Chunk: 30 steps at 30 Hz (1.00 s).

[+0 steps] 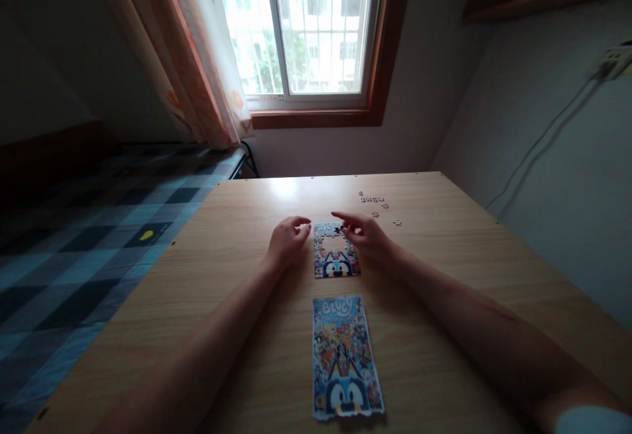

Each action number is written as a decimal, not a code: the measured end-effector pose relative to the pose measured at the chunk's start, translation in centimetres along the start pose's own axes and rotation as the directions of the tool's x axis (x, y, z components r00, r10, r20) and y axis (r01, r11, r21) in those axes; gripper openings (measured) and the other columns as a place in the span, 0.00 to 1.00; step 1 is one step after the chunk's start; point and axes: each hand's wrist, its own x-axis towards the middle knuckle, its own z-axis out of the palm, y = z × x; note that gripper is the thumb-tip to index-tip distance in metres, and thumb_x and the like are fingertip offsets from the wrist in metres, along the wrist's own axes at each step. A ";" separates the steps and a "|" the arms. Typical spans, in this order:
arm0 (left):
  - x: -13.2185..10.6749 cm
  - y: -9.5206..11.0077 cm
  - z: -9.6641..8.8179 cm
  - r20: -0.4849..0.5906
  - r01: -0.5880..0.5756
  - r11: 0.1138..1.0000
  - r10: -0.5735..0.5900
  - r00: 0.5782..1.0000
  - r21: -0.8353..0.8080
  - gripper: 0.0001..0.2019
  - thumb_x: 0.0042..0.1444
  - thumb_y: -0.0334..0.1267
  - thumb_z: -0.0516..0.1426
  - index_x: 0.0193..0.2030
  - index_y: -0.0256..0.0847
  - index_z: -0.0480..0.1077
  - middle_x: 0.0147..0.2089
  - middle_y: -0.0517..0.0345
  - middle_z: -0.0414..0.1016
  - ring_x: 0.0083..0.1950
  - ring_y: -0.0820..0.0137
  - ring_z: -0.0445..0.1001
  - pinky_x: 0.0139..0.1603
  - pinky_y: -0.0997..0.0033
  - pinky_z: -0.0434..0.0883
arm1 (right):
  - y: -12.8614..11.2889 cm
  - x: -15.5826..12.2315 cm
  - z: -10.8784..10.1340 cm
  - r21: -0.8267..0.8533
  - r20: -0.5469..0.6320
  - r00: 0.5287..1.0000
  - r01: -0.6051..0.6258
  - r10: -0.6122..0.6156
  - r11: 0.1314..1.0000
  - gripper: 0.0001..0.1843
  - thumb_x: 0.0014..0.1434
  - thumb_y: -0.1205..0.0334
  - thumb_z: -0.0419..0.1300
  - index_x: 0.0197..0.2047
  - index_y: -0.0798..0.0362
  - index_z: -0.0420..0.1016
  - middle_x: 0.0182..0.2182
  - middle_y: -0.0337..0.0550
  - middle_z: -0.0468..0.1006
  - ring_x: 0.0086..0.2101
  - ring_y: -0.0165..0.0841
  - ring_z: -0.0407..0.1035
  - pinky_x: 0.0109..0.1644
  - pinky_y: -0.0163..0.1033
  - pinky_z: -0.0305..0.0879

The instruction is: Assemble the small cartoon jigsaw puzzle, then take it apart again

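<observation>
- The table point(237, 236) stands in the middle; the bed point(162, 193) lies left of it; the window point(326, 39) is in the wall behind;
- on the table, the jigsaw puzzle point(338, 267) lies between the hands; the left hand point(289, 240) is just beside its left edge; the right hand point(368, 236) reaches over its right edge;
- the printed sheet point(343, 358) lies before the puzzle, between the forearms;
- the loose pieces point(372, 199) lie behind the puzzle, to the right;
- the curtain point(197, 58) hangs left of the window; the shelf point(553, 2) is high on the right.
</observation>
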 end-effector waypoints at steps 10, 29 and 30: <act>-0.5 0.0 -1.0 0.067 0.030 0.984 -0.018 0.998 -0.174 0.12 0.58 0.43 0.56 0.39 0.40 0.78 0.37 0.54 0.81 0.37 0.65 0.77 0.41 0.66 0.71 | -0.2 -0.4 -0.5 -0.242 -0.108 0.982 0.123 -0.152 0.962 0.19 0.55 0.74 0.52 0.39 0.55 0.83 0.31 0.42 0.74 0.30 0.29 0.68 0.38 0.35 0.65; -0.9 0.4 -0.8 0.041 -0.064 0.994 0.068 0.997 -0.094 0.09 0.60 0.38 0.55 0.39 0.41 0.78 0.37 0.55 0.81 0.35 0.68 0.76 0.39 0.67 0.72 | 0.1 -0.6 -0.5 -0.230 -0.138 0.990 -0.001 -0.031 0.973 0.01 0.56 0.67 0.61 0.33 0.53 0.72 0.27 0.36 0.76 0.25 0.25 0.69 0.31 0.31 0.62; -1.0 0.5 -0.7 0.038 -0.118 0.991 0.120 0.992 -0.068 0.09 0.61 0.38 0.55 0.38 0.41 0.77 0.37 0.55 0.81 0.35 0.68 0.76 0.39 0.67 0.73 | 0.0 -0.6 -0.4 -0.208 -0.145 0.989 -0.004 -0.027 0.978 0.02 0.57 0.65 0.62 0.32 0.53 0.72 0.26 0.36 0.76 0.26 0.25 0.69 0.31 0.31 0.63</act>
